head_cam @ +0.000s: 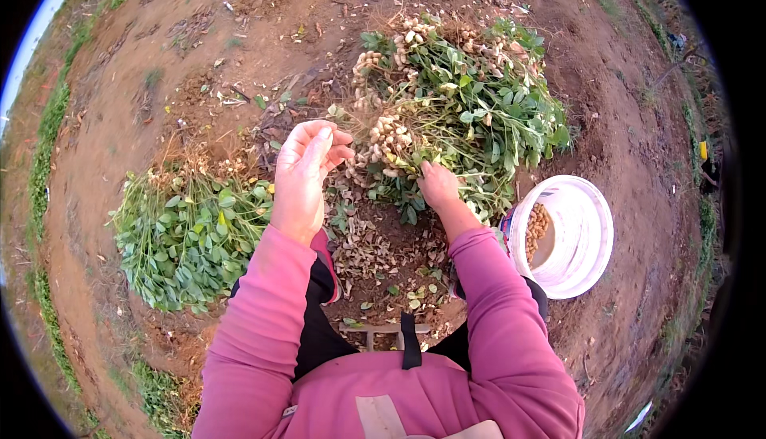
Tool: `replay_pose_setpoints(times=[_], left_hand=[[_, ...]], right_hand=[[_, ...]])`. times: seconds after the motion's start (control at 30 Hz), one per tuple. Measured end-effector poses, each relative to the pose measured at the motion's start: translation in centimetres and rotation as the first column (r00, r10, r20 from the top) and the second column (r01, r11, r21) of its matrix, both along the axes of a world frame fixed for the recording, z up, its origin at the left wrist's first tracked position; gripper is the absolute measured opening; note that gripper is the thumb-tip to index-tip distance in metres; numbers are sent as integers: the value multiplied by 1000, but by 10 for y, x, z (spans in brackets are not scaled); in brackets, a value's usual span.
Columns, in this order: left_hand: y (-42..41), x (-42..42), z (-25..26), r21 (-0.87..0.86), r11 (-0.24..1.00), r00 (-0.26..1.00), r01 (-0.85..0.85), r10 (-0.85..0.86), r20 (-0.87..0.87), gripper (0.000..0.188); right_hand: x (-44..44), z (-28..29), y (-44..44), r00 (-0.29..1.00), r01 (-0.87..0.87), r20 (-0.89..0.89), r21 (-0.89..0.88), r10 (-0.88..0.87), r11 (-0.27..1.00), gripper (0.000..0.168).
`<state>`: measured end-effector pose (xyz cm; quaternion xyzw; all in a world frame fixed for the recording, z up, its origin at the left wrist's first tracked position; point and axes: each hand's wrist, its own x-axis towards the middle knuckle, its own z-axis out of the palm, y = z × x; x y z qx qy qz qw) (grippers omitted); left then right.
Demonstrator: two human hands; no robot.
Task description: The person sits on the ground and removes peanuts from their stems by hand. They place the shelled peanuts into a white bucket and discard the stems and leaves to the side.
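My left hand (309, 164) is raised just left of the heap of peanut plants (491, 104), its fingers curled towards the thumb; whether it pinches anything thin is hard to tell. Beside it hangs a cluster of peanuts in their shells (388, 135), still on the roots. My right hand (438, 185) is at the heap's lower edge, its fingers closed on the peanut stems, the fingertips partly hidden among leaves. The heap lies on the soil with pods towards the upper left and green leaves towards the right.
A white plastic bucket (579, 241), tilted, with loose peanuts (535, 229) inside, is by my right knee. A second pile of peanut plants (191, 229) lies at left. Dry leaves (365, 247) litter the soil between my feet. Part of a low stool (386, 329) shows between my legs.
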<state>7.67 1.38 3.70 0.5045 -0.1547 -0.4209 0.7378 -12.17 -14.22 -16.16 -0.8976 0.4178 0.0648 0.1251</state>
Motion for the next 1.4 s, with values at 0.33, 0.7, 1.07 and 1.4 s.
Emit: replay_pose_setpoints(times=[0.33,0.7,1.07,1.4], left_hand=[[-1,-11,2,-16,1000,1000,19,-19,-4,14],[-20,-15,-5,95,988,991,118,-124,58,12],[-67,-6,-27,177,961,973,214,-226,50,12],[-66,-11,-22,245,924,947,293,-315,58,12]], right_hand=[[-50,3,59,999,-4,35,203,-3,979,38],[-3,75,-117,943,213,313,-318,-109,924,59],[-44,72,-282,849,529,82,-165,-523,833,106],[-23,-2,-248,901,409,-187,65,-392,910,55]])
